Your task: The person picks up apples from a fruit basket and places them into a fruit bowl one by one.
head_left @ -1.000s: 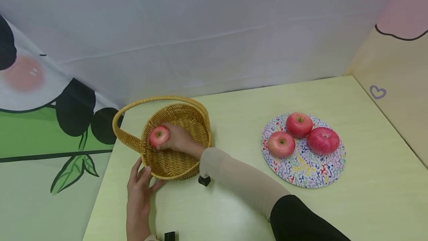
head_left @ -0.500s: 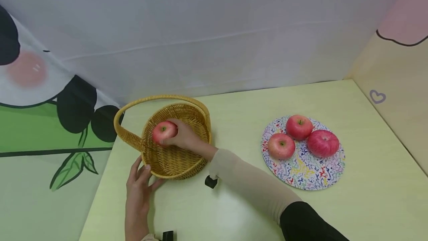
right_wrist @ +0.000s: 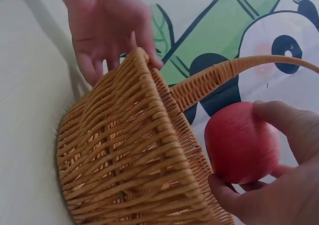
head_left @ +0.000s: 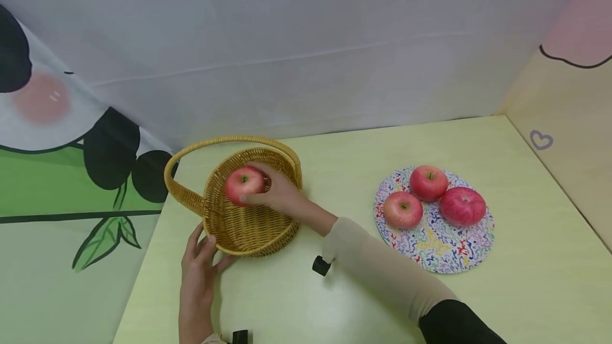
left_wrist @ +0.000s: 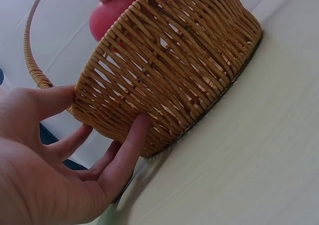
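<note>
My right hand (head_left: pixel 282 194) holds a red apple (head_left: pixel 243 187) between thumb and fingers. In the head view the apple overlaps the inside of a round wicker basket (head_left: pixel 253 230). From the right wrist, the apple (right_wrist: pixel 241 142) shows at the basket's mouth, beside the handle's foot. My left hand (head_left: pixel 196 280) steadies the basket at its near left side. Its thumb lies at the rim while the fingers (left_wrist: pixel 130 145) press against the woven outer wall. The basket stands on the table, its arched handle (head_left: pixel 224 141) leaning toward the back left.
A round plate (head_left: pixel 437 251) with colourful squiggles lies on the right of the pale table (head_left: pixel 354 174), bearing three red apples (head_left: pixel 403 210). A white cloth wall (head_left: pixel 306 68) rises behind the table. Painted panels stand at both sides.
My right hand has lifted the apple from the basket's left side, up and to the right, and the forearm has drawn back rightward. The left hand keeps its place on the basket.
</note>
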`<control>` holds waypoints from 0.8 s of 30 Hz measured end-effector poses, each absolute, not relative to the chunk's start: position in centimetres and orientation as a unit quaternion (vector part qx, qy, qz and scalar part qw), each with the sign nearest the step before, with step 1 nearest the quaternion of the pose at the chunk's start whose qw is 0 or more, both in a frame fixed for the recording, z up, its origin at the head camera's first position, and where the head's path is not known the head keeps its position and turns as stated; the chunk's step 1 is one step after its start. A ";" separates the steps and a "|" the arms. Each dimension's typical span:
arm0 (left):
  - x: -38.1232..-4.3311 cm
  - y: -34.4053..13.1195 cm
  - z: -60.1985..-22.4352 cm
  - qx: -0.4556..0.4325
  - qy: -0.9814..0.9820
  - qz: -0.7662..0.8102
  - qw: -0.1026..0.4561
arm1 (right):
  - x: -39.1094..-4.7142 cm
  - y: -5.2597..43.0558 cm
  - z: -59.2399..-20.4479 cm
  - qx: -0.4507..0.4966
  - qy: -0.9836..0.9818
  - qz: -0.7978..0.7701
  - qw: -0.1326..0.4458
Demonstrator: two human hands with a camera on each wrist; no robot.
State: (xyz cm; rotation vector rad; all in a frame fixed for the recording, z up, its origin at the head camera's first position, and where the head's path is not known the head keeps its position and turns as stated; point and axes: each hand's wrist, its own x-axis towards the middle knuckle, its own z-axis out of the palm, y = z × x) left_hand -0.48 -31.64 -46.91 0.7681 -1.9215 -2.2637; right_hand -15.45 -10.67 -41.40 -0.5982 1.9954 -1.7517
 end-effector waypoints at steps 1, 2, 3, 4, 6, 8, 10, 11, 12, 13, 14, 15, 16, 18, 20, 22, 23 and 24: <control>-0.5 -31.6 -46.9 0.250 -0.626 -0.738 0.037 | -15.4 -10.4 -41.3 -0.217 0.711 -0.636 0.209; -0.4 -31.6 -46.9 0.252 -0.624 -0.738 0.037 | -15.2 -10.1 -41.1 -0.219 0.707 -0.639 0.208; -0.4 -31.6 -46.9 0.254 -0.624 -0.738 0.037 | -15.1 -9.9 -41.0 -0.222 0.704 -0.642 0.207; -0.4 -31.6 -47.0 0.256 -0.623 -0.738 0.037 | -15.0 -9.6 -40.8 -0.225 0.700 -0.646 0.207; -0.4 -31.6 -46.9 0.259 -0.622 -0.738 0.038 | -14.8 -9.1 -40.5 -0.231 0.694 -0.650 0.209; -0.4 -31.6 -46.9 0.259 -0.623 -0.737 0.039 | -14.6 -8.6 -40.2 -0.237 0.691 -0.651 0.210; -0.4 -31.6 -46.8 0.259 -0.623 -0.737 0.036 | -14.4 -8.0 -40.0 -0.242 0.688 -0.650 0.213; -0.4 -31.6 -46.8 0.259 -0.623 -0.737 0.035 | -14.3 -7.8 -40.0 -0.244 0.686 -0.651 0.215; -0.4 -31.5 -46.8 0.260 -0.623 -0.737 0.033 | -14.2 -7.5 -39.9 -0.247 0.685 -0.651 0.216; -0.5 -31.5 -46.7 0.262 -0.622 -0.737 0.032 | -14.1 -7.2 -39.8 -0.250 0.684 -0.651 0.216; -0.5 -31.5 -46.7 0.264 -0.623 -0.736 0.030 | -14.0 -6.9 -39.7 -0.252 0.683 -0.650 0.217; -0.6 -31.5 -46.7 0.268 -0.621 -0.736 0.031 | -13.8 -6.6 -39.6 -0.252 0.683 -0.650 0.217; -0.6 -31.5 -46.7 0.269 -0.621 -0.735 0.030 | -13.7 -6.2 -39.5 -0.254 0.685 -0.649 0.216; -0.6 -31.5 -46.7 0.270 -0.620 -0.736 0.031 | -13.3 -5.5 -39.2 -0.254 0.686 -0.647 0.214; -0.6 -31.5 -46.7 0.270 -0.620 -0.736 0.031 | -13.0 -4.7 -38.9 -0.255 0.685 -0.648 0.214; -0.6 -31.5 -46.7 0.269 -0.619 -0.737 0.030 | -12.7 -4.0 -38.7 -0.258 0.678 -0.653 0.216; -0.6 -31.5 -46.7 0.269 -0.620 -0.737 0.029 | -12.6 -3.7 -38.7 -0.256 0.673 -0.658 0.219; -0.6 -31.6 -46.7 0.269 -0.620 -0.737 0.028 | -12.5 -3.3 -38.7 -0.255 0.668 -0.663 0.222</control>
